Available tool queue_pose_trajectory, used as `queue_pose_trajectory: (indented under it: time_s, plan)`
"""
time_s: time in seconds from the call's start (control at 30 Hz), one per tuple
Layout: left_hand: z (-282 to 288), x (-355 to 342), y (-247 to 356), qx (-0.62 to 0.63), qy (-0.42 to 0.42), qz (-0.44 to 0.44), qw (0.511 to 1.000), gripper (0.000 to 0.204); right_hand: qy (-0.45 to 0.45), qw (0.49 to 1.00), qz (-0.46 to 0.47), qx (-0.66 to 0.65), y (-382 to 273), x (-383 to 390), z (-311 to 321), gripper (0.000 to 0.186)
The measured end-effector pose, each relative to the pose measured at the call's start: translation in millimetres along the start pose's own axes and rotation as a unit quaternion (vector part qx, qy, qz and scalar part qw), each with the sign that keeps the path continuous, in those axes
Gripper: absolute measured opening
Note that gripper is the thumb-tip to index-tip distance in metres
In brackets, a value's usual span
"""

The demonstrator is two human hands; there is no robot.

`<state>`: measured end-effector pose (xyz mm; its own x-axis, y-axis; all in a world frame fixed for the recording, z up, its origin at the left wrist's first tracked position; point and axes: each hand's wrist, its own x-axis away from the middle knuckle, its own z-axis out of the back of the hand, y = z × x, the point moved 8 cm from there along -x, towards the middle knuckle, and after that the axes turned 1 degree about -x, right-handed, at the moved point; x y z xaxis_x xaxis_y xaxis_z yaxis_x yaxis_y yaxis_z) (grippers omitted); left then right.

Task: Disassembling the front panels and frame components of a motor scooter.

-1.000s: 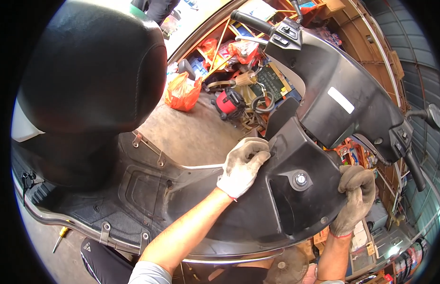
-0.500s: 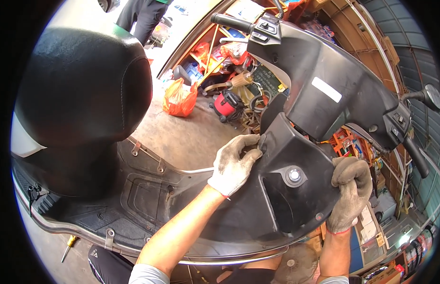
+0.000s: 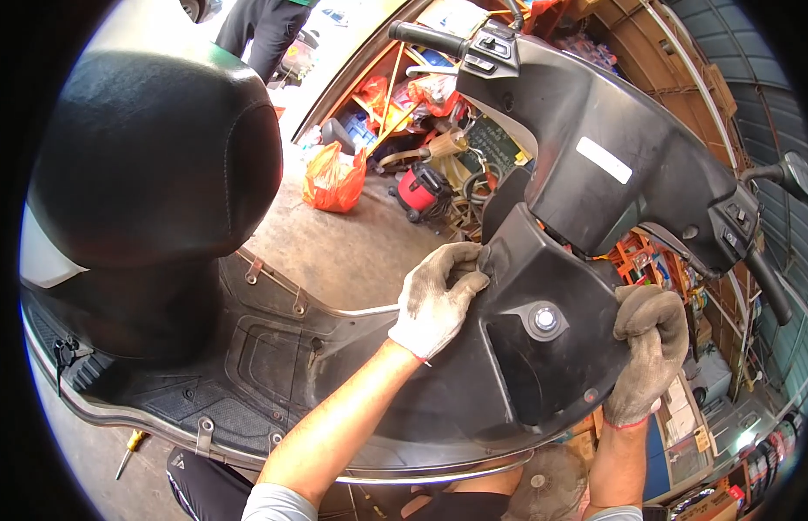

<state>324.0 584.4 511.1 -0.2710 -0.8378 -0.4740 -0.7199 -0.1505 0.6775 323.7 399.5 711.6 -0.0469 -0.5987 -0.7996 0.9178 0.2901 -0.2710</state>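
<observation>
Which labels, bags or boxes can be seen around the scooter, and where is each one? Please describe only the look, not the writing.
White label: slanted rectangle on the black handlebar cover.
Orange plastic bag: crumpled, on the concrete floor beyond the footboard.
Cardboard boxes: brown, stacked low at right, behind the gloved right hand.

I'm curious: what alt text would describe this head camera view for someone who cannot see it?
Two gloved hands grip a scooter's black inner leg-shield panel: the left hand on its left edge, the right hand on its right edge. Above are the handlebars, to the left the black seat, and behind a cluttered workshop floor with an orange bag.
</observation>
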Motion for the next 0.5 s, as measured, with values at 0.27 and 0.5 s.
queue_pose_trajectory:
  time_s: [0.27, 0.5]
  plan:
    - [-4.8, 3.1, 15.3, -0.050, 0.005, -0.031, 0.998, 0.036, 0.006, 1.000, 0.011, 0.022, -2.8, -1.5, -0.9, 0.013]
    - [-0.7, -2.9, 8.5, -0.080, -0.032, -0.009, 0.996, 0.038, -0.006, 0.999, 0.023, 0.024, -4.2, -2.8, -4.3, 0.014]
